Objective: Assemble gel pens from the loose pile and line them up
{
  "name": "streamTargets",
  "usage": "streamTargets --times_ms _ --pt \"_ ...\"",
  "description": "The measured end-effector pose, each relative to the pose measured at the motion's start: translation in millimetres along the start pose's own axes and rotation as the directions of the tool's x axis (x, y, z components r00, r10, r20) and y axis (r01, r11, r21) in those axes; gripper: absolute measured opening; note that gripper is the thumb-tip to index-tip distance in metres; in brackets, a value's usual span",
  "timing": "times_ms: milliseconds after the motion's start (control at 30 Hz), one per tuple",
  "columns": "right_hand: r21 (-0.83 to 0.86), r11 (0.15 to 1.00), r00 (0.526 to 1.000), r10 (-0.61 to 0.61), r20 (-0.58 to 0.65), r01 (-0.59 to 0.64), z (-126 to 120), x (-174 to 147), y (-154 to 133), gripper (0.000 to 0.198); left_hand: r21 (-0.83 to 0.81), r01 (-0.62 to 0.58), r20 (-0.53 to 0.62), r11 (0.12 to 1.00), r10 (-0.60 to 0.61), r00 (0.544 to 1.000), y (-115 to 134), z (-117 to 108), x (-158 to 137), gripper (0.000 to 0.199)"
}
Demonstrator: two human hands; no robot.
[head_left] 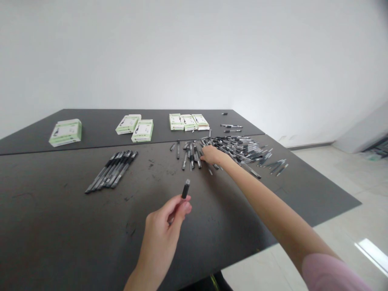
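Note:
My left hand (165, 230) is closed in a pinch around a pen (186, 189), held tilted above the near part of the table. The pen's black grip and clear end stick up past my fingers; its lower part is hidden in the hand. Farther off, my right hand (210, 154) reaches to the left side of a pile of pens (239, 147). Its fingers are curled together among the pens, and what they hold is hidden. Left of both hands, several capped pens (112, 170) lie side by side in a slanted row.
Green-and-white boxes stand along the back: one box (66, 132) at far left, two boxes (143, 131) left of centre, three boxes (188, 122) behind the pile. Loose pens (232, 126) lie at the back right. The dark table (75, 238) ends at right above a pale floor (342, 238).

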State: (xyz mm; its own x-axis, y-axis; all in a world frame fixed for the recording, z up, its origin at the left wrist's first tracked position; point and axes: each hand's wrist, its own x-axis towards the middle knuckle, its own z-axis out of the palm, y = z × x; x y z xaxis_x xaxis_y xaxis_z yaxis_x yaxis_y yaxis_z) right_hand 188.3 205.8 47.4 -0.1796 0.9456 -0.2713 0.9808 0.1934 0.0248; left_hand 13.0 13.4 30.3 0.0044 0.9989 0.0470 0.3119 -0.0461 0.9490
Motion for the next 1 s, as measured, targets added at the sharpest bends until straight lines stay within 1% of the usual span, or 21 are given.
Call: streamTargets --times_ms 167,233,300,400,500,533,567,600,633,667,700,733,767,800,833,933,1000 --pt "0.031 0.999 0.999 -0.024 -0.048 0.026 4.2 -3.6 -7.1 0.032 0.004 -0.020 -0.008 1.000 0.020 1.000 -0.8 1.2 2.3 0.028" --pt "0.062 0.997 0.994 -0.044 -0.095 0.050 3.1 -7.7 -7.4 0.032 0.004 -0.027 -0.016 1.000 0.027 1.000 -2.0 1.8 2.8 0.029" --pt "0.109 0.991 0.984 -0.059 -0.170 0.078 -1.4 -13.7 -5.8 0.027 0.009 -0.033 -0.019 0.999 0.033 0.999 -3.2 2.3 2.7 0.029" --pt "0.206 0.971 0.941 -0.048 -0.335 0.123 -13.6 -27.9 -4.1 0.020 0.030 -0.041 -0.023 0.999 0.042 0.999 -3.9 3.0 2.4 0.028" --pt "0.310 0.934 0.873 -0.003 -0.487 0.176 -25.3 -48.5 -10.2 0.028 0.057 -0.048 -0.035 0.997 0.050 0.998 -3.5 3.9 2.7 0.027" --pt "0.384 0.897 0.846 0.023 -0.533 0.218 -27.4 -56.1 -14.5 0.030 0.066 -0.050 -0.036 0.997 0.052 0.998 -3.5 4.3 2.9 0.027" --pt "0.486 0.826 0.816 0.055 -0.576 0.287 -28.2 -63.6 -19.7 0.031 0.075 -0.052 -0.035 0.996 0.055 0.998 -3.5 4.6 3.2 0.027" --pt "0.593 0.711 0.786 0.092 -0.612 0.378 -27.8 -70.9 -25.5 0.028 0.082 -0.055 -0.032 0.995 0.057 0.998 -3.7 4.9 3.4 0.027" --pt "0.679 0.559 0.758 0.131 -0.639 0.476 -26.1 -77.6 -31.7 0.025 0.089 -0.057 -0.029 0.994 0.060 0.998 -4.0 5.1 3.7 0.028" --pt "0.727 0.395 0.737 0.162 -0.656 0.561 -23.6 -83.6 -37.8 0.022 0.095 -0.059 -0.024 0.994 0.061 0.998 -4.3 5.3 3.9 0.028" --pt "0.739 0.261 0.722 0.178 -0.669 0.621 -20.4 -88.7 -43.5 0.021 0.102 -0.060 -0.019 0.993 0.062 0.998 -4.7 5.4 4.0 0.028" --pt "0.732 0.187 0.710 0.178 -0.681 0.655 -16.9 -92.9 -48.6 0.020 0.109 -0.061 -0.013 0.992 0.062 0.998 -4.9 5.4 4.1 0.028" --pt "0.720 0.155 0.698 0.177 -0.694 0.676 -13.4 -96.1 -52.9 0.020 0.116 -0.062 -0.007 0.991 0.063 0.998 -5.1 5.4 4.0 0.028" --pt "0.706 0.153 0.684 0.175 -0.708 0.691 -10.1 -98.5 -56.2 0.019 0.123 -0.063 0.000 0.990 0.063 0.998 -5.1 5.4 4.0 0.028" --pt "0.690 0.171 0.667 0.178 -0.724 0.703 -7.3 -100.2 -58.5 0.018 0.129 -0.064 0.005 0.990 0.064 0.998 -5.0 5.4 3.9 0.028" --pt "0.637 0.275 0.603 0.206 -0.771 0.720 -2.6 -102.8 -59.3 0.015 0.149 -0.070 0.022 0.986 0.067 0.998 -4.0 5.6 3.7 0.027" --pt "0.610 0.329 0.570 0.220 -0.792 0.721 -2.7 -103.8 -56.2 0.014 0.163 -0.074 0.031 0.984 0.070 0.997 -3.3 6.0 3.8 0.027"
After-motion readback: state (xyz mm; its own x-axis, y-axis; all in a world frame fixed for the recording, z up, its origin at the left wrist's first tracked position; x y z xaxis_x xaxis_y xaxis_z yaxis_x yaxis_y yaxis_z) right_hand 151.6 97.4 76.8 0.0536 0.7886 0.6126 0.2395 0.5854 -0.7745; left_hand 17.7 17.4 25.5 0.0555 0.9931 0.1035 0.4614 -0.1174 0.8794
